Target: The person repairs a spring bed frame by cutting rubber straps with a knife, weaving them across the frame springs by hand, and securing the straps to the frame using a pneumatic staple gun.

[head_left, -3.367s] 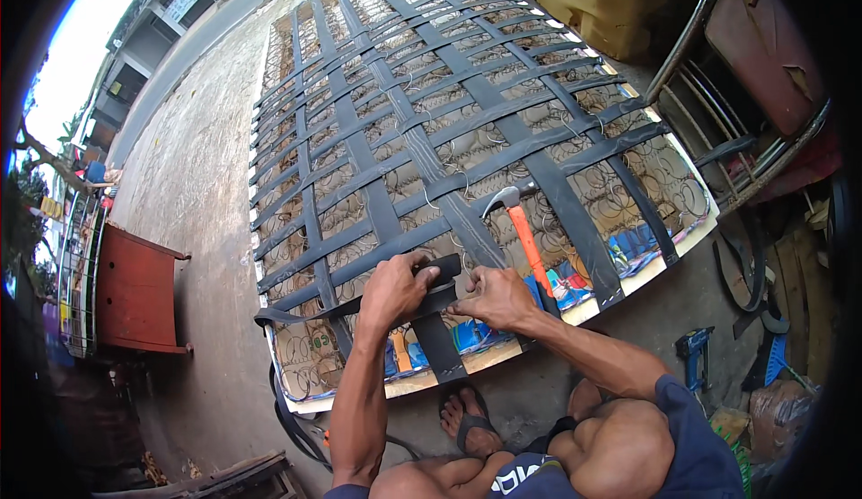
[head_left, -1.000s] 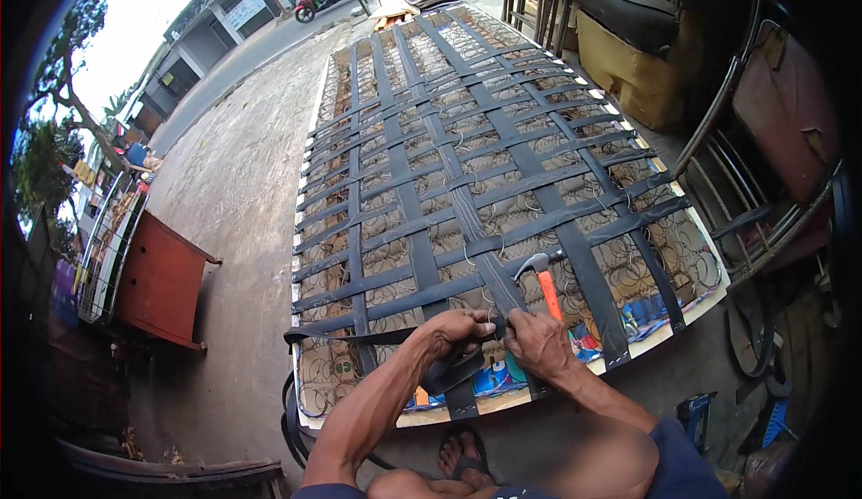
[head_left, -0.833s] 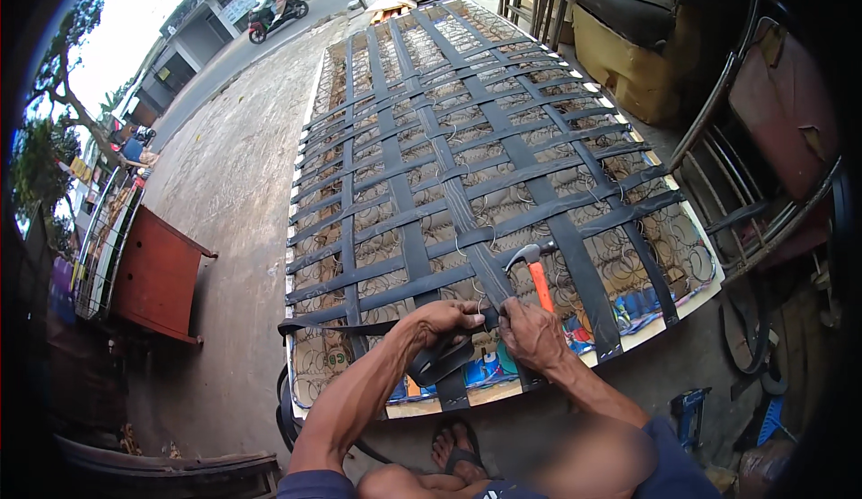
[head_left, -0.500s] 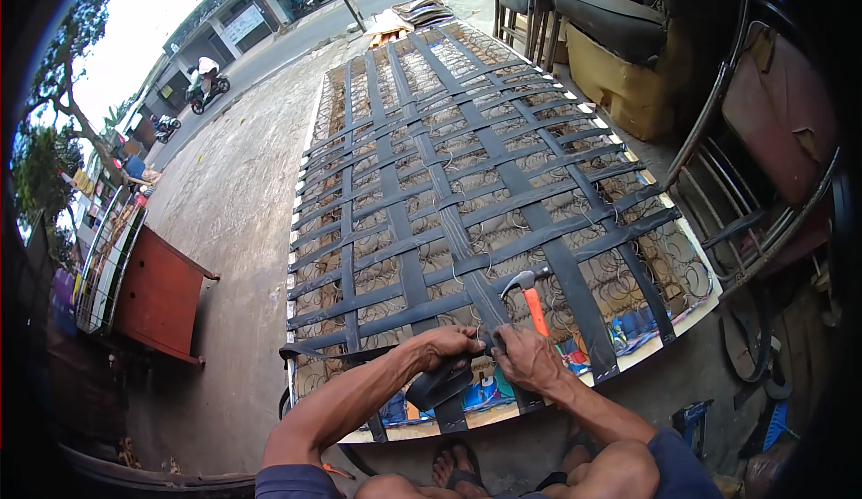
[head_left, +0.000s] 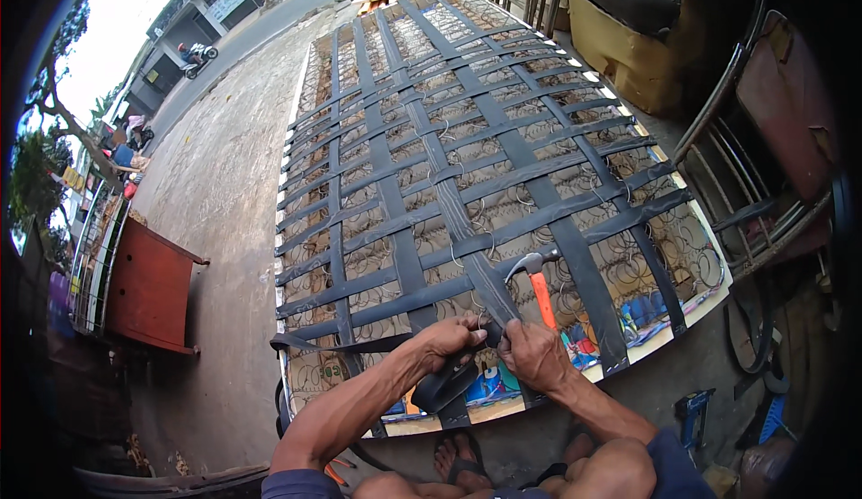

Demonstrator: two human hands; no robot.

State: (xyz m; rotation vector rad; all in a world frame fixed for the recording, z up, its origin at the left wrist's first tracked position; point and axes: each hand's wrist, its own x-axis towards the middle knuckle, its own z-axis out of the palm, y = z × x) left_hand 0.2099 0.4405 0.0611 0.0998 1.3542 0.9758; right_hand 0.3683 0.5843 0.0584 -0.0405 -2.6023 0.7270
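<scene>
The left hand is curled shut around the loose end of a dark rubber strap, with the slack looping down below the fist, and the right hand pinches the same strap just beside it, fingers closed tight on the band where it reaches the near edge of the bed frame. Held this way, with both fists close together at the edge, the strap looks to be kept taut along its run over the springs, the left hand taking the pull and the right steadying the spot at the frame. That strap runs away from the hands up the middle of the frame, crossing over and under the other dark bands woven across the coiled springs. A hammer with an orange handle lies on the webbing just beyond the right hand, close enough to be picked up without shifting position. Bare feet in sandals sit below the frame's edge, and a blue tool rests on the ground to the right. A reddish cabinet stands well apart on the left, and old chairs crowd the right side. Compared with half a second ago, the hands keep nearly the same grip and place, the hammer has not moved, and the view has tilted a little so more of the street shows at the top.
</scene>
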